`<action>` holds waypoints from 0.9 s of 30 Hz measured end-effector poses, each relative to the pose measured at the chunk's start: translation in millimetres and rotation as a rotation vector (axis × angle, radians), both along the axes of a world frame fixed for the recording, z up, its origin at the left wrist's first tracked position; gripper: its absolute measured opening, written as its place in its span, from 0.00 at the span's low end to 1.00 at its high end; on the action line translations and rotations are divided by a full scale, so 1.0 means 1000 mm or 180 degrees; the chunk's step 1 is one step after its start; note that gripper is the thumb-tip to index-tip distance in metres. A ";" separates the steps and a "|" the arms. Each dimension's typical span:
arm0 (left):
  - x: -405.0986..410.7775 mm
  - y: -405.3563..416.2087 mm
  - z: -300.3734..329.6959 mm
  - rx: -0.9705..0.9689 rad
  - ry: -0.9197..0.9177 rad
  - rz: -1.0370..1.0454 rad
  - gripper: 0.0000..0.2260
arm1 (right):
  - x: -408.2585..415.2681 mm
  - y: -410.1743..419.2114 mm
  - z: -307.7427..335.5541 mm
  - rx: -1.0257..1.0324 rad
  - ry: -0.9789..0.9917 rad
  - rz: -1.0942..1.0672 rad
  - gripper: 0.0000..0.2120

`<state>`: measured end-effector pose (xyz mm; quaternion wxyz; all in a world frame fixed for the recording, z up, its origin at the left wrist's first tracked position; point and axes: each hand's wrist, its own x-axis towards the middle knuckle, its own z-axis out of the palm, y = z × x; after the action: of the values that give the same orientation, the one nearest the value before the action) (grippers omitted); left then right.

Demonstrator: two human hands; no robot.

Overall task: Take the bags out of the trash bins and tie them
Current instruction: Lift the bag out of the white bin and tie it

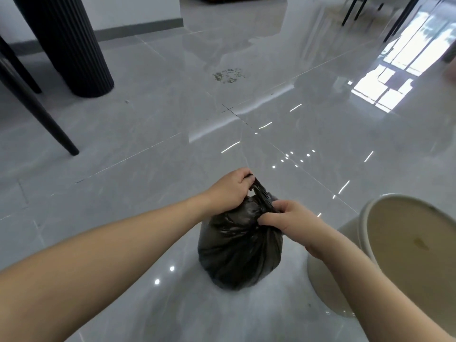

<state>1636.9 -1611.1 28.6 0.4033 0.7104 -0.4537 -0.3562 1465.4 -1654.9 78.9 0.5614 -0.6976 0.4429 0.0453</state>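
Black trash bag (237, 248) out of the bin, sitting on the glossy tiled floor (148, 134) at 6 o'clock of the view, full and rounded, so steady enough to be tied without support. Left hand (229, 191) curled round one gathered strip of the bag mouth, drawn up and away toward 11 o'clock of the bag. Right hand (283, 218) pinching the neck at 2 o'clock of the bag, fingers curled on the plastic. Opposed pull, judged as cinching a knot: tying under way, not clearly finished. Pale trash bin (365, 240) just beside the bag at 3 o'clock, tipped toward the camera, unlined, with a small yellowish stain inside. Scattered crumbs (228, 75) well apart at 12 o'clock. Dark ribbed pedestal (66, 45) at 10 o'clock.
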 end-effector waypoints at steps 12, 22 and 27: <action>-0.006 0.010 -0.003 0.0598 0.1126 0.0075 0.11 | -0.018 0.028 -0.027 -0.4652 0.0011 0.0705 0.14; -0.003 0.018 0.003 0.0433 0.2225 -0.0123 0.09 | -0.029 0.024 -0.023 -0.4813 -0.0206 0.1339 0.13; 0.002 0.020 0.006 0.0357 0.2146 -0.0097 0.16 | -0.027 0.024 -0.019 -0.3978 0.0196 0.0661 0.04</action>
<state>1638.8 -1590.7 34.7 0.4856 0.5669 -0.2851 -0.6013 1438.1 -1631.2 59.6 0.0278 -0.9314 0.3317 -0.1475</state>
